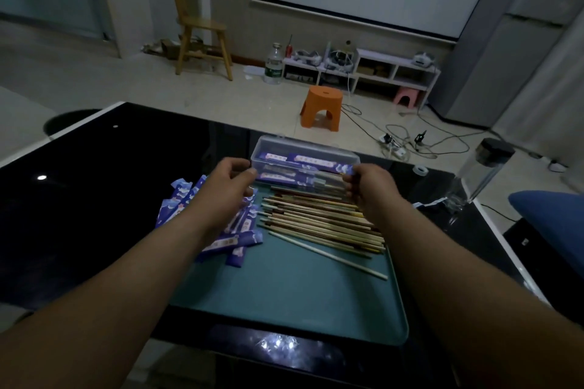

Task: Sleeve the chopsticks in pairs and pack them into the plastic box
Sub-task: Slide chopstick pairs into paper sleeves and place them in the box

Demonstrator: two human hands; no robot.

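A clear plastic box (284,145) stands at the far edge of the teal mat (284,287), with several purple sleeved pairs inside. My left hand (229,181) grips the box's left end, thumb against its front wall. My right hand (369,186) grips its right end, fingers curled at the corner. A heap of bare chopsticks (319,224) lies on the mat just in front of the box. Empty purple sleeves (234,237) are piled to the left, partly under my left forearm.
The mat lies on a glossy black table (94,186). A clear bottle with a dark cap (480,170) and a tape roll (420,170) stand at the right rear. A blue cushion (550,218) is beyond the right edge. An orange stool (322,107) stands on the floor.
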